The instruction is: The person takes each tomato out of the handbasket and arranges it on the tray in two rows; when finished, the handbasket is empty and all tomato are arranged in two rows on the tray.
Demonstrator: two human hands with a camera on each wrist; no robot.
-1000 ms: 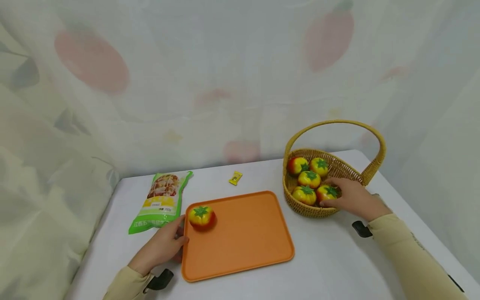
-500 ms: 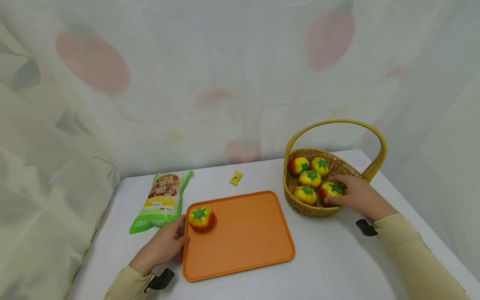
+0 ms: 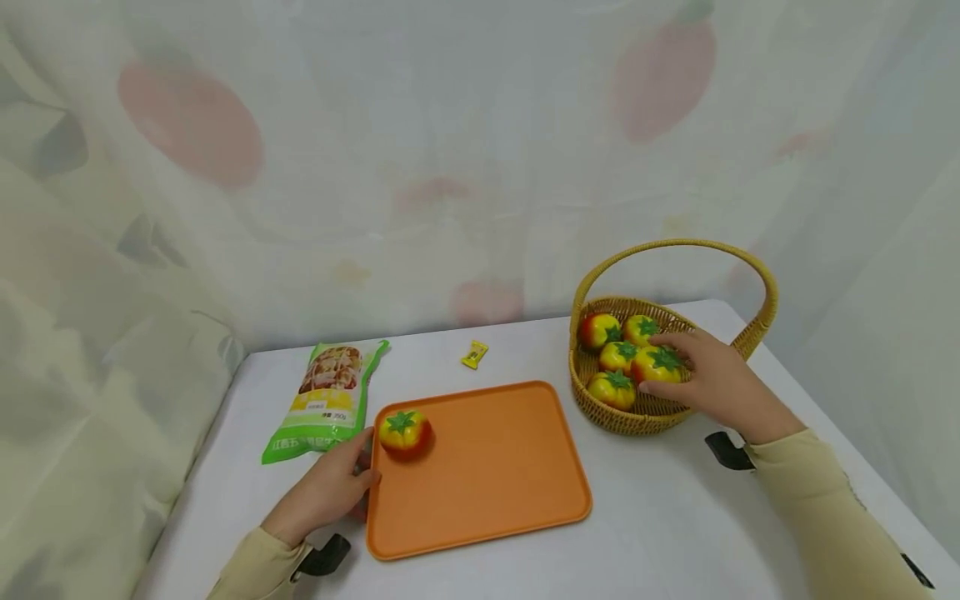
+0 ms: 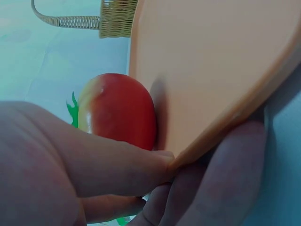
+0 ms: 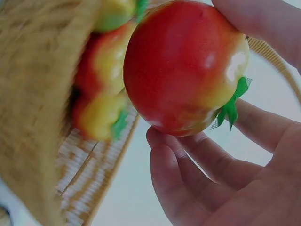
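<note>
Tomato at left [image 3: 405,442], round, glossy, red-and-yellow with a green leaf crown: upright by the far-left corner of the orange rectangular tray [image 3: 495,479].
Left hand [image 3: 330,483]: pinches the tray's left edge, thumb on the rim, fingers below; a light, steady hold should do.
Golden woven-wicker basket [image 3: 633,425]: bears four more such tomatoes [image 3: 597,331].
Held tomato [image 5: 181,70]: over the basket; whether it touches its neighbours, I cannot tell.
Right hand [image 3: 716,392]: pinches it between thumb and fingertips; best keep pressure even and raise it straight, clear of neighbours and rim.
</note>
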